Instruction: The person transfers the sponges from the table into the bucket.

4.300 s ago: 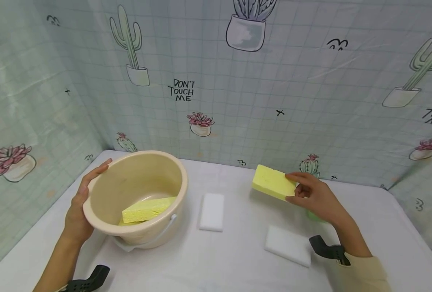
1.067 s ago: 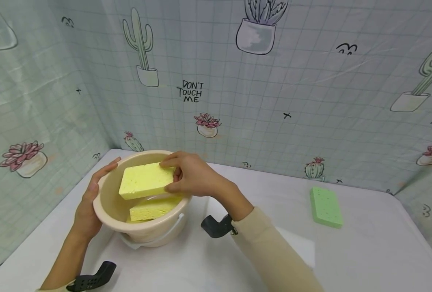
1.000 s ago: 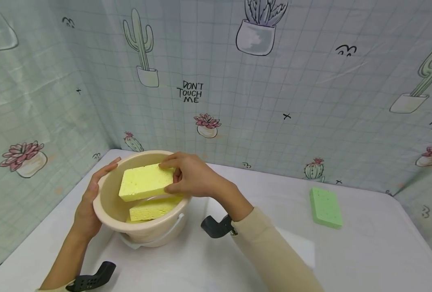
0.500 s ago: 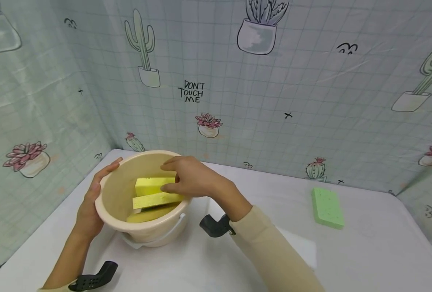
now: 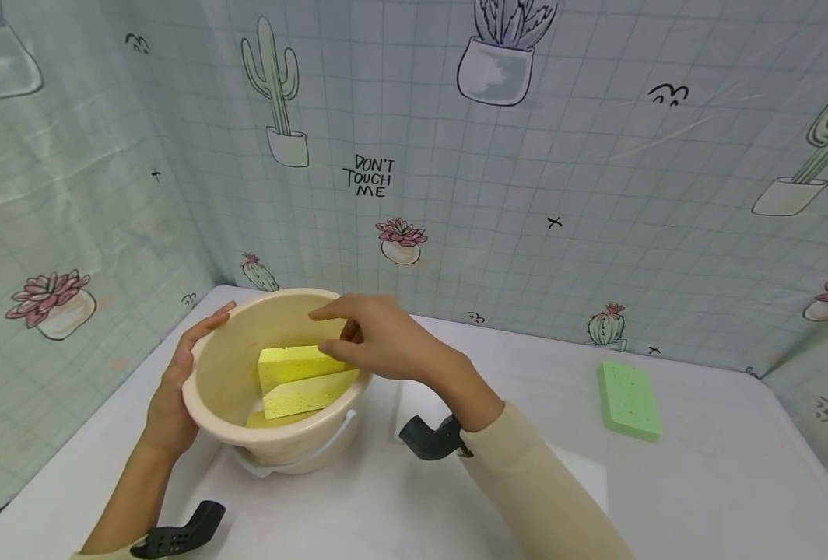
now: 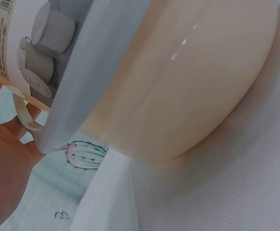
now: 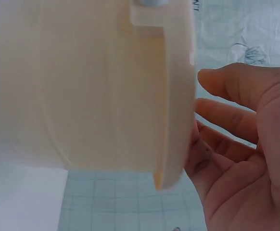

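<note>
A cream bucket (image 5: pixel 228 373) with a pale handle leans toward me in the head view. My left hand (image 5: pixel 169 397) grips its left side at the rim; in the left wrist view the fingers go behind the rim, partly hidden. Inside lie yellow sponges: one at the back (image 5: pixel 289 362), a second yellow sponge (image 5: pixel 302 395) in front of it, and part of another yellow sponge (image 5: pixel 270 420) below. My right hand (image 5: pixel 393 338) is over the bucket's right rim, thumb and fingers apart and holding nothing. The right wrist view shows that hand (image 7: pixel 246 139) beside the rim.
A green sponge (image 5: pixel 629 400) lies on the white table (image 5: pixel 722 443) at the right. Two white sponge blocks, one white block (image 5: pixel 414 404) near the bucket and another white block (image 5: pixel 585 474), are partly covered by the right arm. A patterned curtain (image 5: pixel 456 179) stands behind.
My right hand carried a yellow sponge from the right into the bucket and let it go there. The hand has since drawn slightly up and right. The left hand stays on the bucket.
</note>
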`<action>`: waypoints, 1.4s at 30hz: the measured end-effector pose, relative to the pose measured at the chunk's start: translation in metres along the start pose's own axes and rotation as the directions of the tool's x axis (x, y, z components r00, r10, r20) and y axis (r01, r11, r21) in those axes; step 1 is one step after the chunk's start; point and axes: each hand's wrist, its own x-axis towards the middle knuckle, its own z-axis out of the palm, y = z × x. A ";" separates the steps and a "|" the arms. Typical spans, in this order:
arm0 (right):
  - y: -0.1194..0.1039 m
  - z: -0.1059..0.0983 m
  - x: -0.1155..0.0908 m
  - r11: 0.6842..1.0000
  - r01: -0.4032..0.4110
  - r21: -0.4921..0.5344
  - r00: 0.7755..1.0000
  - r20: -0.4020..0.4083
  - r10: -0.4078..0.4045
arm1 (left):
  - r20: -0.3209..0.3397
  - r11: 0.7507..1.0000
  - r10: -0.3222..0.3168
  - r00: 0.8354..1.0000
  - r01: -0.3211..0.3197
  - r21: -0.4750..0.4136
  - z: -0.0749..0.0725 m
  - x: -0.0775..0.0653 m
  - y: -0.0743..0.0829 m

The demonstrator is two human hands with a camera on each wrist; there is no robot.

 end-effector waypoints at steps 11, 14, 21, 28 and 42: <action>0.012 -0.024 -0.040 0.995 0.071 -0.064 0.985 -0.154 -0.080 | -0.003 1.000 -0.015 1.000 0.015 -0.004 0.001 0.000 0.002; 0.022 -0.028 -0.053 0.994 0.068 -0.083 0.980 -0.184 -0.082 | -0.004 1.000 -0.024 1.000 0.024 0.004 0.001 0.000 0.002; 0.045 -0.035 -0.081 0.993 0.016 -0.119 0.969 -0.244 -0.045 | 0.007 1.000 -0.016 1.000 0.016 -0.006 0.001 0.000 0.001; 0.070 -0.035 -0.107 0.991 -0.050 -0.128 0.960 -0.280 0.012 | 0.034 0.999 0.019 0.999 -0.019 -0.026 -0.002 0.001 -0.004; 0.107 -0.026 -0.162 0.987 -0.129 -0.095 0.927 -0.366 0.086 | 0.041 0.999 0.028 0.999 -0.027 -0.042 -0.004 0.001 -0.006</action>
